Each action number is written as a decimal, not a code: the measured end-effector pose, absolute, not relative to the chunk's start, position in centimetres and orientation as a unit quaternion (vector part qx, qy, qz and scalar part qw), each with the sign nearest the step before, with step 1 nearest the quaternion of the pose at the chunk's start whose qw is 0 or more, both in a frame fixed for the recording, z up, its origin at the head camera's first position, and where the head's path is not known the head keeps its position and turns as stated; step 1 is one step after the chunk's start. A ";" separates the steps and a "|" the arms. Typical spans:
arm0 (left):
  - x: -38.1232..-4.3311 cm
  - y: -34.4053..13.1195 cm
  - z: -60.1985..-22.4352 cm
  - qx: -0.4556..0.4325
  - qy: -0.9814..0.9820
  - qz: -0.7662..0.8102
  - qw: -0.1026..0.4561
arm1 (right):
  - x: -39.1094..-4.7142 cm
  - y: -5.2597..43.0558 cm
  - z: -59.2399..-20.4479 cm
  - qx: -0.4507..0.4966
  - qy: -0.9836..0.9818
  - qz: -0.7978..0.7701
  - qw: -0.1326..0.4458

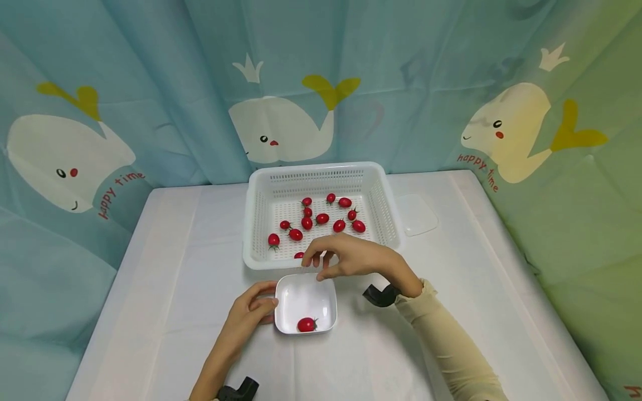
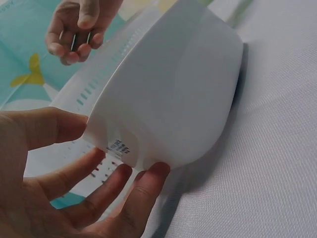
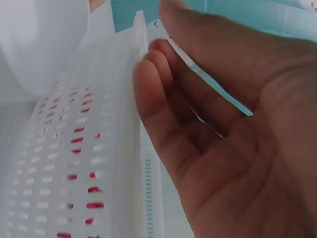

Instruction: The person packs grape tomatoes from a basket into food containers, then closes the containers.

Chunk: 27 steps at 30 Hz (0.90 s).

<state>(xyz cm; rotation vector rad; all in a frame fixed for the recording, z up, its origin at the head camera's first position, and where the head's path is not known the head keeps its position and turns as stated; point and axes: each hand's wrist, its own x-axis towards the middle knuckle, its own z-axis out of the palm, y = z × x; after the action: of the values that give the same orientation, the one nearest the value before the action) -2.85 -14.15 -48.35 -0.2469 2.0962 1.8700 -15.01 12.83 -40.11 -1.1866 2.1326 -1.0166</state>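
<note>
Just before the basket [image 1: 253, 223], a bowl [image 1: 303, 298] was gripped by the left hand [image 1: 248, 309], likely for steadiness; one tomato [image 1: 306, 324] was contained. Over the basket's near rim, the right hand [image 1: 351, 256] was poised, loosely curled, empty. More tomatoes [image 1: 322, 219] were spread inside the basket.

Free: space over the white bowl [image 1: 303, 298], save its near wall, where one tomato [image 1: 306, 324] lies; white table [image 1: 190, 250] left of the basket [image 1: 271, 264]; the basket from above, at its left rear corner
Obstructed: bowl's left side, by the left hand [image 1: 253, 306]; basket's near right part, beneath the right hand [image 1: 346, 256]; basket's far side, by the curtain [image 1: 401, 111]
Narrow: gap between bowl and basket
</note>
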 end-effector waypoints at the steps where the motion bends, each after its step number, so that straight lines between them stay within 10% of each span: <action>1: -2.9 -14.1 -48.4 -0.087 0.734 0.654 0.160 | -15.1 12.9 -40.2 -0.434 0.789 -0.366 0.236; 27: -2.7 -14.1 -48.3 -0.089 0.732 0.656 0.161 | -15.6 13.9 -41.9 -0.431 0.836 -0.308 0.141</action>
<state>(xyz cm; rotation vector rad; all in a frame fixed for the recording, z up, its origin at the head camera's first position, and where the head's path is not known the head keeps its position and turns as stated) -2.75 -14.13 -48.35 -0.2543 2.0900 1.8743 -15.57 13.91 -41.86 -1.2456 2.4145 -0.8887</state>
